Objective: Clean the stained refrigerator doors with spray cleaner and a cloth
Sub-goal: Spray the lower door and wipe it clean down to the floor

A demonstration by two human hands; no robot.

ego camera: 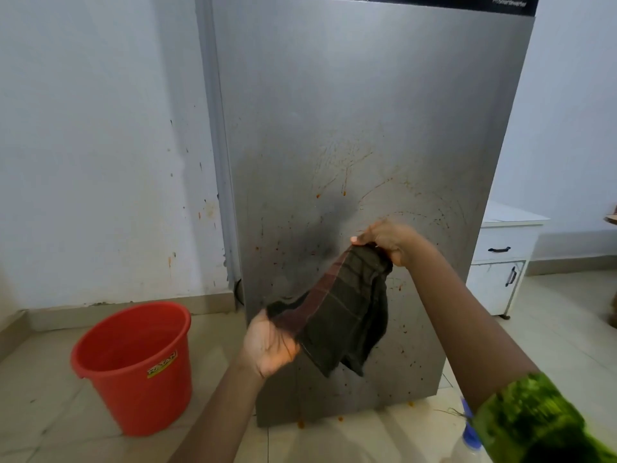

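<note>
Item 1. Refrigerator door (367, 111): grey metal, upright, filling the middle of the view. Orange-brown stains (345, 182) ran in arcs, streaks and specks over its middle and lower part, and a few orange drips lay on the floor (551, 329) at its foot.

Item 2. Cloth (347, 315): dark olive with a reddish striped border. It was held in the air just in front of the lower door, stretched on a slant between both hands, the loose end hanging down. Whether it touched the door could not be told.

Item 3. Left hand (270, 345): low, palm turned toward the camera, its grip clamped on the lower end of the border.

Item 4. Right hand (387, 238): higher, its grip closed round the bunched upper end, thumb on top. A green patterned sleeve (534, 419) showed on the upper arm.

Item 5. Red bucket (133, 365): upright on the tiled floor left of the refrigerator, bearing a yellow label (162, 364).

Item 6. Wall (83, 128): pale, speckled with orange near the refrigerator's left edge.

Item 7. White cabinet (500, 262): right of the refrigerator, with dark handles.

Item 8. Blue-topped bottle (470, 432): on the floor at lower right, partly hidden by the sleeve.
</note>
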